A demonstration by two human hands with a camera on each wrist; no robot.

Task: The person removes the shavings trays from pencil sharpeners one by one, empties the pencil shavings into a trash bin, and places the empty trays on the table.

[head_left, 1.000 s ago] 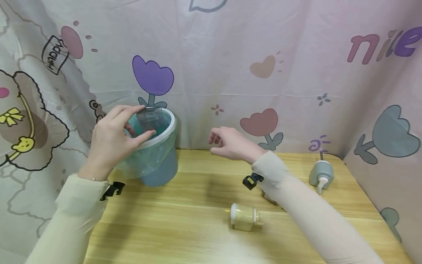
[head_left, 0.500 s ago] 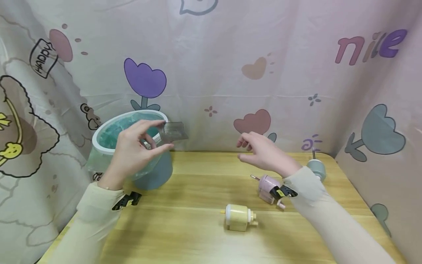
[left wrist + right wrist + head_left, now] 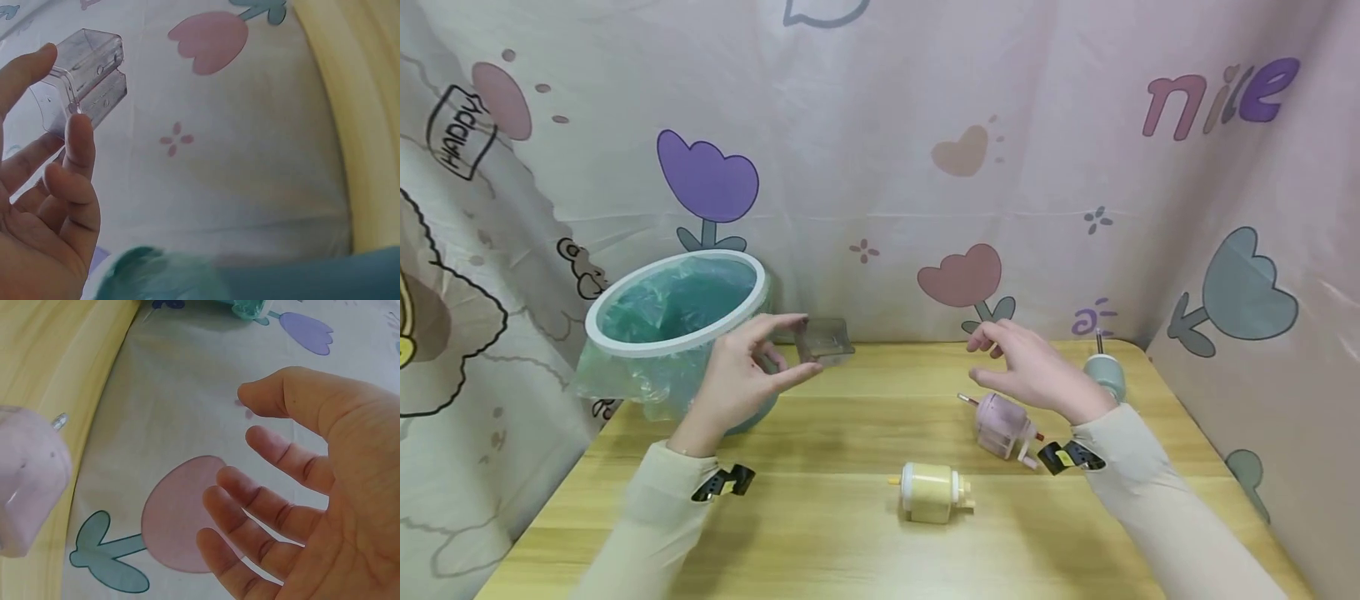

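Note:
My left hand [image 3: 745, 375] pinches a clear plastic shavings drawer [image 3: 826, 340] between thumb and fingers, just right of the bin. In the left wrist view the drawer [image 3: 87, 75] looks see-through and bare inside. My right hand [image 3: 1026, 367] hovers with loosely bent fingers and nothing in it, over a pink hand-crank pencil sharpener [image 3: 1000, 423] that has a pencil in its front. The right wrist view catches that pink sharpener [image 3: 31, 475] at the left edge. A yellow crank sharpener [image 3: 928, 493] lies nearer the front, a yellow tip poking out of its left end.
A blue bin with a white rim [image 3: 597, 321] and a green liner bag stands at the back left of the wooden table [image 3: 820, 550]. At the back right, a grey-blue sharpener [image 3: 1107, 373] holds an upright pencil. A printed curtain [image 3: 850, 125] hangs close behind the table.
My left hand has carried the drawer out from over the bin, to the right and down. My right hand has moved right, and the pink sharpener has come into view below it.

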